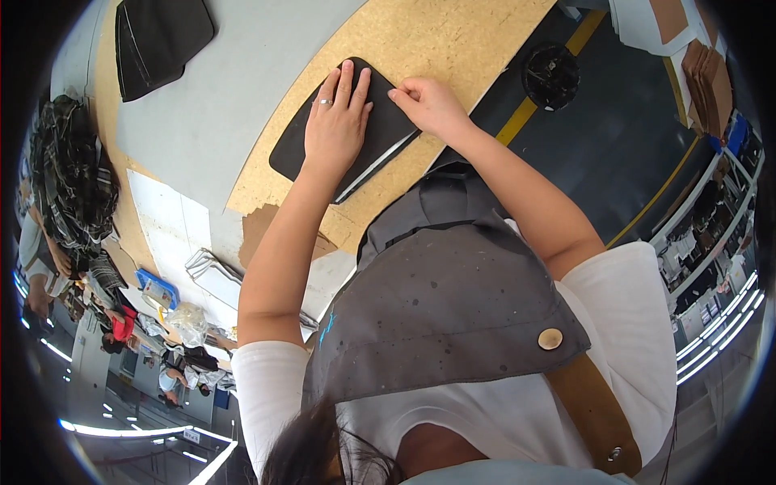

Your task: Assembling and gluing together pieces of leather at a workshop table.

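Note:
A flat black panel [289, 155] with rounded corners, perhaps fabric or leather, lies on the tan board tabletop. A pale strip [384, 164] runs along its near right edge. My left hand [335, 125] rests flat on the panel, fingers stretched toward its far corner, a ring on one finger. At the panel's right edge, my right hand [428, 105] is closed, its thumb and curled fingers pinching the border. The exact fingertip contact is partly hidden by the hand itself.
Another black piece [162, 40] lies on the grey surface [234, 56] at the far left. Beyond stand a dark heap of material [73, 170], a blue tray [157, 288] and other people. At right, a round black object [551, 76] sits past the board's edge, near stacked brown sheets [706, 89].

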`<state>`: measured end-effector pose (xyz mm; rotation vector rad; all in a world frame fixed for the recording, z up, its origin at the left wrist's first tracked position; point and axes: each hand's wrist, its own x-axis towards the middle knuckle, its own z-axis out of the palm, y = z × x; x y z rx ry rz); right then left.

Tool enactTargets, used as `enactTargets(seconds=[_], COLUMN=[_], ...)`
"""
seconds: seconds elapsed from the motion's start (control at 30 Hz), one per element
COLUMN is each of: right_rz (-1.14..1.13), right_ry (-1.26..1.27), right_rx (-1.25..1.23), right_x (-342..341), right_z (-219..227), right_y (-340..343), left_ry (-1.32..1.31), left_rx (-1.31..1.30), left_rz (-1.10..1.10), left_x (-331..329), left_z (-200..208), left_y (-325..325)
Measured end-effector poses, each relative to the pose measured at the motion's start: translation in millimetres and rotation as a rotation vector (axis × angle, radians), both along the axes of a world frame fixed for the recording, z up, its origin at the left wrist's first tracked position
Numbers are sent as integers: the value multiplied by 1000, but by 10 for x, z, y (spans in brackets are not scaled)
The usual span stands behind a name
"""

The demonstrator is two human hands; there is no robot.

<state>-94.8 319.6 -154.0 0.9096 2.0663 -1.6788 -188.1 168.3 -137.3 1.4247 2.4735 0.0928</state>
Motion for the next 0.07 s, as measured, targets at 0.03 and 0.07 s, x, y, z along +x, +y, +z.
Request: enactTargets(seconds=[0.03,0.07], right_rz=[16,13], right_ry=[-20,-20], right_rx=[57,53], right_x=[-13,6], right_z=[-8,-4], right_y=[-14,-14], left_ry=[24,49], left_rx=[-10,-19], left_rz=[-5,-7], left_x=[12,26], left_z=[-13,-31], left_y=[2,14])
